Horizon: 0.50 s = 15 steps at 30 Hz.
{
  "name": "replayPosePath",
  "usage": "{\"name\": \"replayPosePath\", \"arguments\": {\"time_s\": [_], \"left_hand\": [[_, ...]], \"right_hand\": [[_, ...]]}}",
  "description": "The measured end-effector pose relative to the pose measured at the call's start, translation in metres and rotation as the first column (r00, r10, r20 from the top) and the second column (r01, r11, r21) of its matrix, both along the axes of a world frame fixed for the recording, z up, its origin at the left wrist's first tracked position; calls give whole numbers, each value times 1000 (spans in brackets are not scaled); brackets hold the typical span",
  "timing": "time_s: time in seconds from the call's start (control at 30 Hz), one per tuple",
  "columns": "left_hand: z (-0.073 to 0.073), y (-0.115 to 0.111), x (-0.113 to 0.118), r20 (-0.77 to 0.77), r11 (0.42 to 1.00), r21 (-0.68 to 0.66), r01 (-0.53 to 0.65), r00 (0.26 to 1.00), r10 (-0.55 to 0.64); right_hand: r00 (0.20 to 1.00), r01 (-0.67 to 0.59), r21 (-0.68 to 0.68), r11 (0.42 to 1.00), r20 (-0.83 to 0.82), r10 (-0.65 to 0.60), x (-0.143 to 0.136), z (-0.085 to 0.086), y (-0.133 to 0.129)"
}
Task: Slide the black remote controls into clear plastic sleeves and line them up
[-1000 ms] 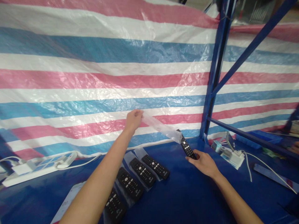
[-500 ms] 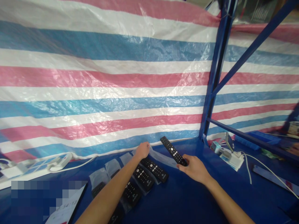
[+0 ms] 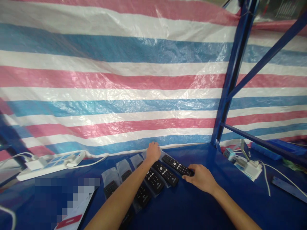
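My right hand (image 3: 200,177) grips the lower end of a black remote control (image 3: 176,164), which lies low over the blue table, its far end at a clear plastic sleeve. Fingers closed, my left hand (image 3: 153,152) pinches the sleeve's top edge near the striped sheet. To the left, several black remotes in clear sleeves lie side by side in a slanting row; the nearest is a sleeved remote (image 3: 165,173) just below my left hand. My left forearm covers part of the row.
A white power strip (image 3: 52,164) with cables lies at the back left, and a tablet (image 3: 76,207) at the front left. White adapters (image 3: 249,167) and a phone (image 3: 289,188) are on the right. Behind the table stand a striped sheet (image 3: 144,95) and a blue metal post (image 3: 231,80).
The remote in my right hand has come down from a raised tilt to lie low at the sleeve. The view has shifted slightly left.
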<state>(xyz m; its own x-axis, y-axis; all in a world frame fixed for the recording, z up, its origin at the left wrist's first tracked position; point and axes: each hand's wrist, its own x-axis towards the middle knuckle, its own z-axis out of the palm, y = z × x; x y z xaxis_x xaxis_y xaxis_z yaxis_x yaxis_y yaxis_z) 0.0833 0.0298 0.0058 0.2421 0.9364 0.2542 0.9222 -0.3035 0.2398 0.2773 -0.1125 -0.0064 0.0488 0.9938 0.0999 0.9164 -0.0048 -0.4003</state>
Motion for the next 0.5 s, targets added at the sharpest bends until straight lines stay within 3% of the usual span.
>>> {"name": "replayPosePath", "arguments": {"time_s": [0.17,0.33,0.43,0.5], "left_hand": [[12,-34,8,-19,996,70,51,999,-50],[19,-99,18,-152,946,136,295,950,-274],[6,-148,20,-195,890,112,443,888,-417],[-14,-175,22,-211,846,101,524,842,-496]], "right_hand": [[997,52,132,990,-59,-44,6,-3,1],[996,79,128,989,-50,-73,11,-4,-1],[999,43,83,996,-11,-43,8,-4,-3],[1000,18,55,998,3,-18,6,-4,-4]]}}
